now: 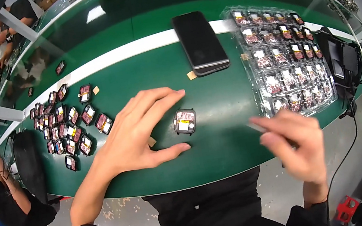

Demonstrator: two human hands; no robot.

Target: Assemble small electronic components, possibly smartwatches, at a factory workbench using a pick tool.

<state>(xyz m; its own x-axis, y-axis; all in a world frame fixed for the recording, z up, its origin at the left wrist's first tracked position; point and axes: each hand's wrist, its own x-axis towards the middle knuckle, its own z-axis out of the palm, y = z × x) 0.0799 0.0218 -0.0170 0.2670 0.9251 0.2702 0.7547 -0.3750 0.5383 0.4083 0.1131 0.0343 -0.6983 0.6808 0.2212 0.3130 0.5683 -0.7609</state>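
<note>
On the green table a small square black device point(185, 121) with a pale label and a yellow strip lies by itself. My left hand point(135, 136) rests to its left, thumb and fingers spread apart on either side of it, not visibly touching it. My right hand point(295, 140) is raised over the table's front edge, near the clear plastic tray point(258, 96) on the right. Its thumb and forefinger are pinched together, with a pale, blurred sliver at the tips that I cannot make out. Rows of similar black devices point(289, 78) fill the tray's pockets.
A dark phone-like slab point(201, 42) lies behind the lone device. Many more small devices point(61, 117) are scattered at the left. Black pouches and a cable point(343, 58) sit beyond the tray. Another person point(13, 199) sits at the far left; a red stool point(347, 207) stands on the floor.
</note>
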